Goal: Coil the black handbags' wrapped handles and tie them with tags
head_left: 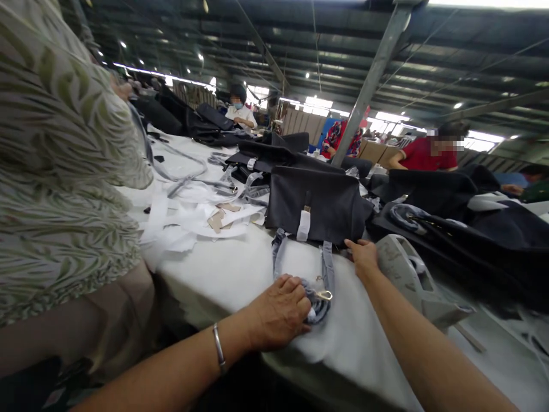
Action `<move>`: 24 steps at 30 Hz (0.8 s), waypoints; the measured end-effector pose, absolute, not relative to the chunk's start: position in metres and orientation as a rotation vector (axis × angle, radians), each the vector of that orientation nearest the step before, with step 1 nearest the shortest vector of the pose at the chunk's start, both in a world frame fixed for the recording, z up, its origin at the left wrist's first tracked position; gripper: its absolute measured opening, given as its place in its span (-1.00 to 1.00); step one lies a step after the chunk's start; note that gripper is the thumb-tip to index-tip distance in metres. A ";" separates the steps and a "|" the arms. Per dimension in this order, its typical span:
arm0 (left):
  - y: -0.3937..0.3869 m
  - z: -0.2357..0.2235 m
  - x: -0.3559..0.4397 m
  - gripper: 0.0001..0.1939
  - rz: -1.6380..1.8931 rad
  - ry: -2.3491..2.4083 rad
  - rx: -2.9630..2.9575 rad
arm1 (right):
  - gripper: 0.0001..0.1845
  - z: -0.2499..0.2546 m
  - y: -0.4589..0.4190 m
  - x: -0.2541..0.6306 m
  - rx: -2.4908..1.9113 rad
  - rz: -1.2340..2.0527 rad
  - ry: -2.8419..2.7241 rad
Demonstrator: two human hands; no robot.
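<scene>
A black handbag [330,200] lies on the white-covered table in front of me, its flap strap wrapped in white [303,226]. Wrapped grey handles [327,266] run from it toward me. My left hand [281,309] is closed over a coiled, wrapped strap [319,312] by the table's near edge; a gold clasp [325,295] sticks out beside the fingers. At the bag's lower right corner is my right hand [362,256], thumb and finger touching the edge there. Whether those fingertips pinch the bag is hard to make out.
A pale plastic tool-like object [412,280] stands right of my right forearm. More black bags [450,217] are piled at the right and behind. Paper scraps [189,220] lie at the left. A person in a leaf-patterned top [68,171] stands close on my left; others work farther back.
</scene>
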State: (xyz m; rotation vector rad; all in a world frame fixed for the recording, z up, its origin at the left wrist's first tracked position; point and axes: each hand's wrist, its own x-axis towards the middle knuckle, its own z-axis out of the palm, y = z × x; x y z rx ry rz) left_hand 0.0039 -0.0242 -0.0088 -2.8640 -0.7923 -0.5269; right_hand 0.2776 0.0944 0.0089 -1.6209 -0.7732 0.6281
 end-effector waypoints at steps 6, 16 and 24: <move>-0.024 -0.007 0.006 -0.63 -0.481 -0.773 -2.876 | -0.73 0.037 0.071 0.240 -1.546 0.008 -2.115; -0.029 -0.003 0.007 -0.63 -0.419 -0.849 -2.843 | -0.51 0.048 0.028 0.223 -1.366 0.647 -2.484; -0.027 -0.004 0.005 -0.62 -0.449 -0.782 -2.848 | -0.73 0.054 0.002 0.231 -1.330 0.445 -2.702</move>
